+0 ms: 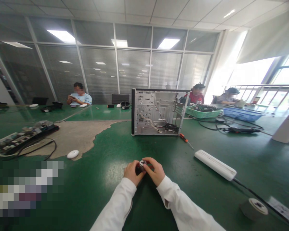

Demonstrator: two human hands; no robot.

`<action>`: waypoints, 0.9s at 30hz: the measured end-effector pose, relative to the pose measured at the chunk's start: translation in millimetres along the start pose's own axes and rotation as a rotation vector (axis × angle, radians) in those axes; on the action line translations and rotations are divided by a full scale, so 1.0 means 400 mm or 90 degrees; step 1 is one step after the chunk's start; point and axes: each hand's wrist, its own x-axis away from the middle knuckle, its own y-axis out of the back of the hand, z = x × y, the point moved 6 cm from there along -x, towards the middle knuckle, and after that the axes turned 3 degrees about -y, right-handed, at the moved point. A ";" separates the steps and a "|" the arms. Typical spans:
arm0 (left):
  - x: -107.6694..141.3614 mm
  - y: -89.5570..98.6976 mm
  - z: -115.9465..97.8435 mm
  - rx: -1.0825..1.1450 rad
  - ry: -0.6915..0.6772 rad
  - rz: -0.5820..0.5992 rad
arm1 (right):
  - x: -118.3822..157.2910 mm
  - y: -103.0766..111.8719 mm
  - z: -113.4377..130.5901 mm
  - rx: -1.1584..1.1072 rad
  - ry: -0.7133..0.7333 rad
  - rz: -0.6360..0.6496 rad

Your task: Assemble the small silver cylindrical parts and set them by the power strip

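My left hand (133,172) and my right hand (155,170) meet over the green table, fingers closed around one small round piece (143,163). It has a pale ring on top and a dark middle; my fingers hide its sides, so I cannot tell its exact kind. Beyond my hands stands an open computer case (156,112), side panel off, with loose cables and a black fan (171,127) inside. An orange-handled screwdriver (183,138) lies by the case's lower right corner.
A white power strip (215,164) and a grey roll-shaped object (253,209) lie to the right. Green (203,113) and blue baskets (243,114) stand farther back. At left are a long cluttered tray (26,136) and a white disc (73,154). Several people sit across the table.
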 end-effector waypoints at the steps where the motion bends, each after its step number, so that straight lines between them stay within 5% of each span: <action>1: 0.000 -0.002 -0.002 0.006 -0.021 0.003 | -0.001 0.005 0.003 0.006 0.009 -0.008; 7: 0.008 -0.016 -0.010 0.017 -0.099 0.015 | -0.005 0.022 0.021 0.020 0.040 -0.032; 20: 0.006 -0.012 -0.019 0.016 -0.090 0.031 | -0.005 0.028 0.042 0.029 0.052 -0.039; 27: 0.008 -0.007 -0.023 0.010 -0.048 0.045 | -0.014 0.068 0.034 0.051 0.059 -0.112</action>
